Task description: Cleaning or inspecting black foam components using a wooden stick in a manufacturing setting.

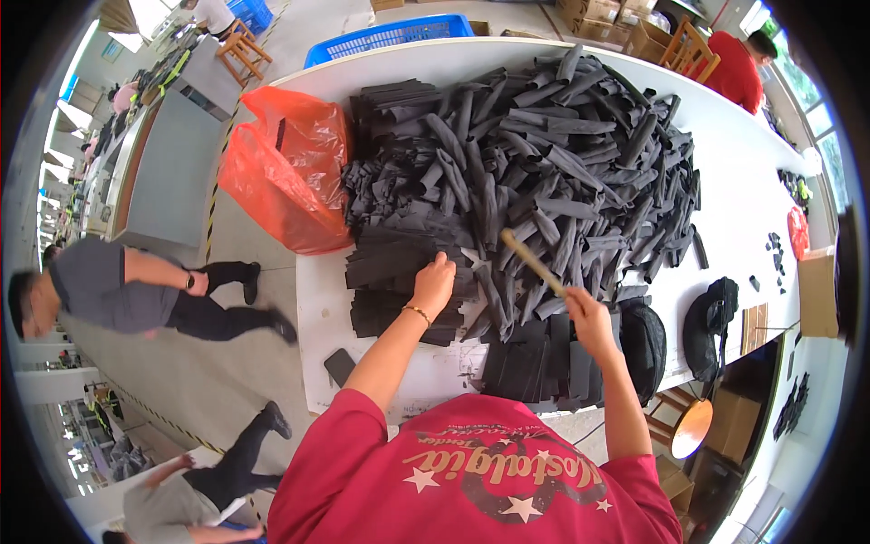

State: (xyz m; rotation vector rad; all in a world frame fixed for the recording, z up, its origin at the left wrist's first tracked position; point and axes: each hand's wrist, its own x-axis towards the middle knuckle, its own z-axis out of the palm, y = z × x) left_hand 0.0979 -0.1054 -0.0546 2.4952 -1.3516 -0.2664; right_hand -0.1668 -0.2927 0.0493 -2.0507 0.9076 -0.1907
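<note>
My right hand (591, 317) is closed around one end of a flat, tan wooden stick (535, 261), which points up and left over the table. Closed too, my left hand (435, 283) rests at the right side of stacked flat black strips (390, 258). What its fingers pinch, if anything, is hidden. Beyond both hands spreads a big heap of curled black pieces (571, 163), apparently cloth or thin sheet. Close to my body, more flat black strips (526, 367) lie side by side.
A red plastic bag (290, 172) sits at the white table's (743, 218) left edge, with a phone (340, 367) nearer me. Two black items, a rounded pouch (643, 349) and a strapped bundle (710, 331), lie right. People walk at left; a blue basket (390, 38) stands behind.
</note>
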